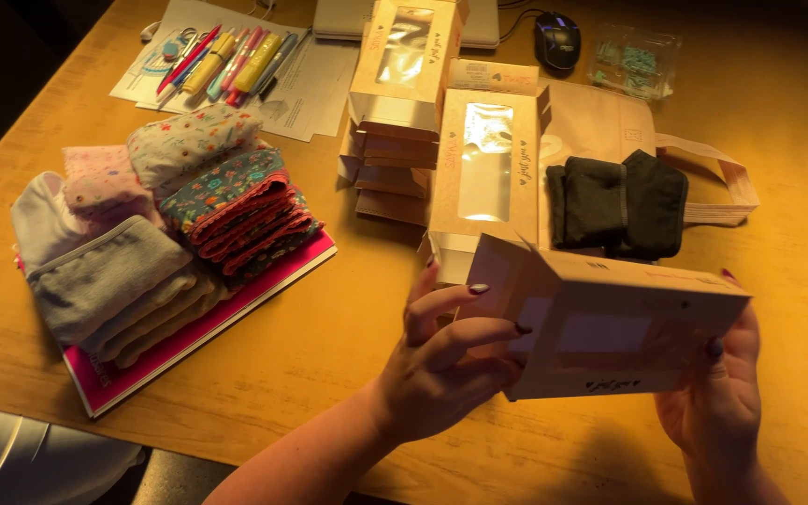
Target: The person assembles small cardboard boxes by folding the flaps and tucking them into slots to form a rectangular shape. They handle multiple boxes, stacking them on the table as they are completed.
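Two hands are holding a tan cardboard box (610, 327) with a window panel above the wooden desk (329, 346). The left hand (441, 360) is gripping its open flap end, fingers spread; the right hand (717, 393) is cupping the far end. Behind it, more windowed tan boxes (483, 168) are lying stacked, beside what are possibly folded black garments (619, 204) on a tan bag (600, 122). Folded patterned fabrics (226, 196) are resting on a pink book (142, 360); pens (226, 61) are lying farther back.
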